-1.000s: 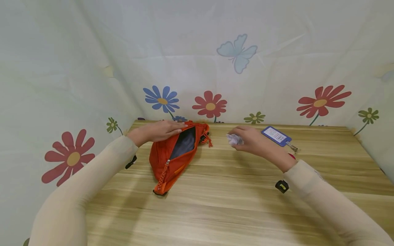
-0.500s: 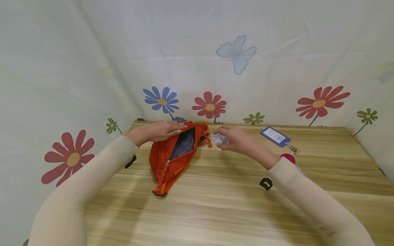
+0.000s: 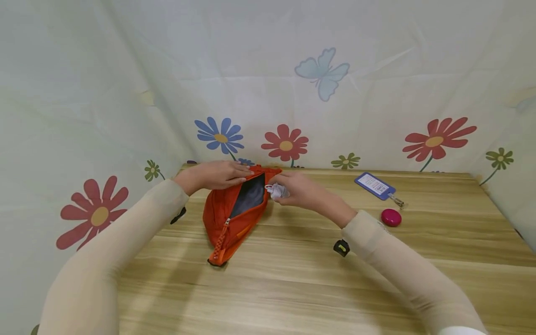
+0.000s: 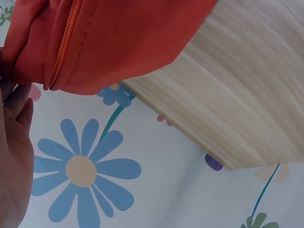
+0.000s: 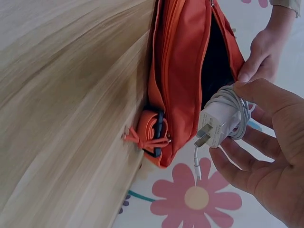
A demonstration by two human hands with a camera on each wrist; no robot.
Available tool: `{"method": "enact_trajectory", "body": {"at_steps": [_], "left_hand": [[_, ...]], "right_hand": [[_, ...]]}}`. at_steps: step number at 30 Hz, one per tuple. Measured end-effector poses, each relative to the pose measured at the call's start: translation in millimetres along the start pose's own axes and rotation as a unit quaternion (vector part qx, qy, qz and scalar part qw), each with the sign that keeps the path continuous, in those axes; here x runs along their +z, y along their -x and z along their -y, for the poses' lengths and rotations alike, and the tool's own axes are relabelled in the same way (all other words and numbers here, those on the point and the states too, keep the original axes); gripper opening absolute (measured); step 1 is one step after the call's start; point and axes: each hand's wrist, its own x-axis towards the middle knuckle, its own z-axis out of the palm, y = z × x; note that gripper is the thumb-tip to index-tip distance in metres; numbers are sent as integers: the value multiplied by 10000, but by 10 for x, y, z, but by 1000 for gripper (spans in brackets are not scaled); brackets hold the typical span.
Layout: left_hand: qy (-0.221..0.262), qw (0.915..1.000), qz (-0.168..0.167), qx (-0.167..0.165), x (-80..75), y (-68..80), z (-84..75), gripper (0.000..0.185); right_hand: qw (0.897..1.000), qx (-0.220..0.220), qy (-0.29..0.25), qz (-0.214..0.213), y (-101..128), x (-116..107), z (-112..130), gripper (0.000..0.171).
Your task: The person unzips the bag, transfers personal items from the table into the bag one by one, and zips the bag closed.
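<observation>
An orange-red waist bag [image 3: 234, 223] lies on the table with its zip undone and its dark lining showing. At the back edge of the opening, my left hand [image 3: 215, 174] grips the fabric; in the right wrist view its thumb lies over that edge. My right hand [image 3: 301, 190] pinches a white plug charger [image 5: 223, 116] between thumb and fingers, right beside the bag's mouth. A white cable [image 5: 232, 102] is wound round the charger, its metal prongs point outward, and one cable end hangs down. The left wrist view shows only part of the left hand [image 4: 14, 156] at the bag's edge.
On the right of the table lie a blue card holder [image 3: 374, 185] with a metal clip and a round magenta case [image 3: 391, 217]. The bag's rolled strap [image 5: 151, 128] is tied at its end. A flower-printed curtain [image 3: 251, 93] stands behind the table [image 3: 293, 288].
My right hand has carried the charger leftward to the bag's mouth, uncovering the magenta case. The left hand has stayed on the bag's edge almost unmoved.
</observation>
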Motion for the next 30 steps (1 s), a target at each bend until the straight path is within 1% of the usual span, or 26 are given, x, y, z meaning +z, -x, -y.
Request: {"method": "enact_trajectory", "body": {"at_steps": [4,9,12,15,17,21,25,30], "left_hand": [[-2,10000,7,-26,3,-4,4,47],[26,10000,-87,-10,18,-7,10,45],[60,9999,-106,-22,25,-11,19,45],[146,9998,-74,-111,19,-8,21,45],[234,9995,-55,-185,12,-2,19,45],[312,9991,-71,-269,-1,15,14,46],[416,9986,-105,-307,-9,27,9,47],[565,9976,-84,-398,-28,42,4,48]], "right_hand": [[9999,80,21,90,-75,38,50,45],[9997,198,-71,145,-186,104,113,39],[9993,323,-92,167,-256,132,155,39],[9990,361,-83,244,-327,146,197,38],[9992,251,-35,317,-381,157,219,33],[9987,-195,85,473,-498,184,251,23],[9950,-647,350,675,-608,223,246,20],[9886,-919,668,984,-699,289,205,20]]}}
